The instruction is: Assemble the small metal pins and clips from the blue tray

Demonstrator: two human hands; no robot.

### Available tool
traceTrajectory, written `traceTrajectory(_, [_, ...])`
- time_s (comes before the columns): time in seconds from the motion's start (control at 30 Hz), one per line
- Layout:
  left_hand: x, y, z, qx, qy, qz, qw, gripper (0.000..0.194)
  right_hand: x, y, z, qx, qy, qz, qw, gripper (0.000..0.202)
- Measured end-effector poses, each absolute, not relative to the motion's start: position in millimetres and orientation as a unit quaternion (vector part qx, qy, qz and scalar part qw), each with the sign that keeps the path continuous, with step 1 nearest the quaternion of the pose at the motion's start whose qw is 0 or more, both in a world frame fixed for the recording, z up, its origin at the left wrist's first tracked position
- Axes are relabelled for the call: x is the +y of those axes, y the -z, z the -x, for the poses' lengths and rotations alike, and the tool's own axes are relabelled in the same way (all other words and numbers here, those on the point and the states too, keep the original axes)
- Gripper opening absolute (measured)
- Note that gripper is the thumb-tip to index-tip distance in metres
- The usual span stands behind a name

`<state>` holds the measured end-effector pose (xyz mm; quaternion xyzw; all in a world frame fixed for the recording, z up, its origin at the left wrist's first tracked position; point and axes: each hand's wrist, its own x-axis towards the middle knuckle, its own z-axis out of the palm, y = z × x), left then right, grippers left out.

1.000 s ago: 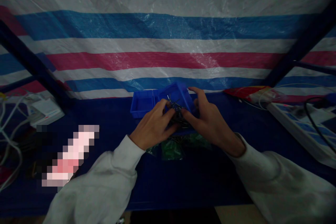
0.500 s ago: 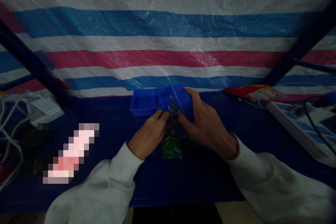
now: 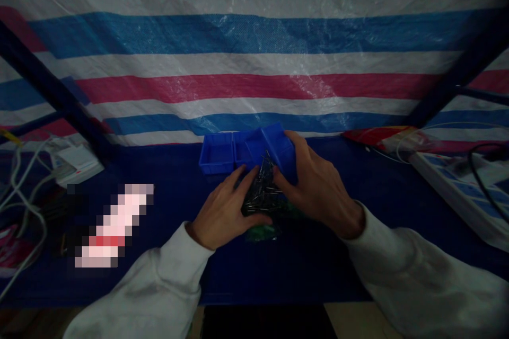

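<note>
My right hand (image 3: 324, 188) grips a blue plastic bin (image 3: 283, 145), which is tilted towards me with its mouth low. Thin, dark, shiny metal pieces (image 3: 265, 190), like screws or nails, lie in a heap at and below that mouth. On the heap's left side my left hand (image 3: 222, 206) is open, with its thumb stretched across the near edge and its fingertips by the pieces. Green plastic wrapping (image 3: 260, 232) shows beneath them. Behind stands another blue bin (image 3: 217, 153), upright; a neighbouring one is partly covered by the tilted bin.
The blue tabletop (image 3: 278, 275) runs up to a striped plastic sheet (image 3: 254, 37). White cables (image 3: 24, 196) and a white box (image 3: 79, 164) are at the left, beside a pixelated patch. A red packet (image 3: 374, 137) and a pale tray-like object (image 3: 457, 196) lie at the right.
My left hand's fingers have spread and its thumb has come out. The metal pieces lie more spread out below the bin. My right hand keeps its grip on the tilted bin.
</note>
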<state>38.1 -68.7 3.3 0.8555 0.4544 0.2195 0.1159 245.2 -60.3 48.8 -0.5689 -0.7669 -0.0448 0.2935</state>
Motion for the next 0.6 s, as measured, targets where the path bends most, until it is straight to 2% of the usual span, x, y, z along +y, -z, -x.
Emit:
traceTrajectory(0.1, [-68, -2, -38, 0.434, -0.182, -0.875, 0.111, 0.114, -59, -49, -249, -0.765, 0.051, 0.569, 0.297, 0.07])
traceTrajectory(0.2, [-68, 2, -39, 0.408, -0.163, -0.891, 0.112, 0.119, -58, -50, -253, -0.767, 0.056, 0.568, 0.293, 0.071])
traceTrajectory(0.6, [-63, 9, -41, 0.4, -0.142, -0.901, 0.096, 0.103, -51, -50, -271, -0.795, 0.115, 0.521, 0.288, 0.071])
